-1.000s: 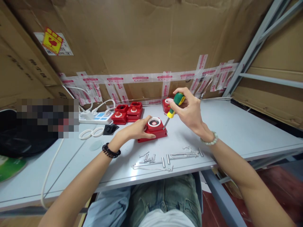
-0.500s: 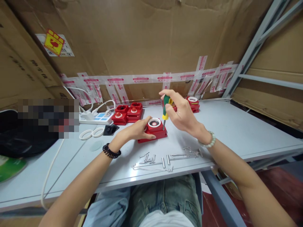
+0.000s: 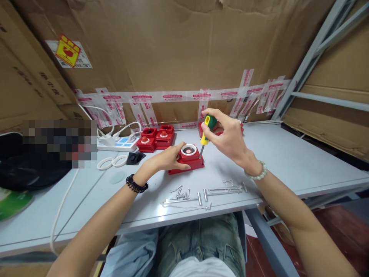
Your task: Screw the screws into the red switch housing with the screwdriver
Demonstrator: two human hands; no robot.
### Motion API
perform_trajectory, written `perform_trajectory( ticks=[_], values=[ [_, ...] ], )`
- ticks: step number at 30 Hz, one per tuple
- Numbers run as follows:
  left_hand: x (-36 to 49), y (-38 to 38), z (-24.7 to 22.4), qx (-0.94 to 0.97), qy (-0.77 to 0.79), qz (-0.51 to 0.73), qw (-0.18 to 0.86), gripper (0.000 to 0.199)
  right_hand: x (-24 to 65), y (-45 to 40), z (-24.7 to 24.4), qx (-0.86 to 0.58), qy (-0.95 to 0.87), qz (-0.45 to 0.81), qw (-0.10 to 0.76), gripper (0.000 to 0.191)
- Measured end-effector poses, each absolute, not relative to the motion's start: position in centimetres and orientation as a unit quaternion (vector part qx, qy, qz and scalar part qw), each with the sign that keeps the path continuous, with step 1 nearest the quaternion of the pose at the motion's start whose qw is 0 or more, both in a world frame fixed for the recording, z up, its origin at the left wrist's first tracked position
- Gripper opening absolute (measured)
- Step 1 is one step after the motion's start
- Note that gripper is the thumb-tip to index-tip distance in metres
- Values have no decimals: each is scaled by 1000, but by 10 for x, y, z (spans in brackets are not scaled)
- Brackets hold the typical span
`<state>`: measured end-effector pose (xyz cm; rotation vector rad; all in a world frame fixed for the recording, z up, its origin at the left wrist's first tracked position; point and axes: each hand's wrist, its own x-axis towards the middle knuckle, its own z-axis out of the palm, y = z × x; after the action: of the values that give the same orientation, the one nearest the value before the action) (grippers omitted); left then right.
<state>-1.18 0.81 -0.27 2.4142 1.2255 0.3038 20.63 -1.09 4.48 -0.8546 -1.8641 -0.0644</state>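
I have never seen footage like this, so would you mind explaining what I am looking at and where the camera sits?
The camera is worn on a person's head and looks forward and down, so the two bare arms reaching in from below are that person's own. They sit at a grey table against cardboard walls. The left hand rests on a red square housing with a white ring on top, steadying it. The right hand grips a green and yellow screwdriver, its tip down at the housing's right edge. Nearer the person lie loose metal screws. Behind are more red housings, a white power strip and two white rings. The blurred patch on the left is hidden on purpose.
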Motion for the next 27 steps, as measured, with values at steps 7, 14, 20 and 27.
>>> perform_trajectory(
  ticks=[7,14,20,27],
  values=[
    [-11,8,-4,870,454,95,166,58,193,-12,43,-379,-782,-149,472,24],
    [-11,10,-5,872,451,91,168,58,200,-10,53,-279,-853,97,431,46],
    [-10,8,-3,870,460,85,157,57,196,-9,49,-352,-801,-20,484,31],
    [-11,8,-3,870,451,94,177,59,201,-10,49,-305,-840,66,445,40]
  ],
)
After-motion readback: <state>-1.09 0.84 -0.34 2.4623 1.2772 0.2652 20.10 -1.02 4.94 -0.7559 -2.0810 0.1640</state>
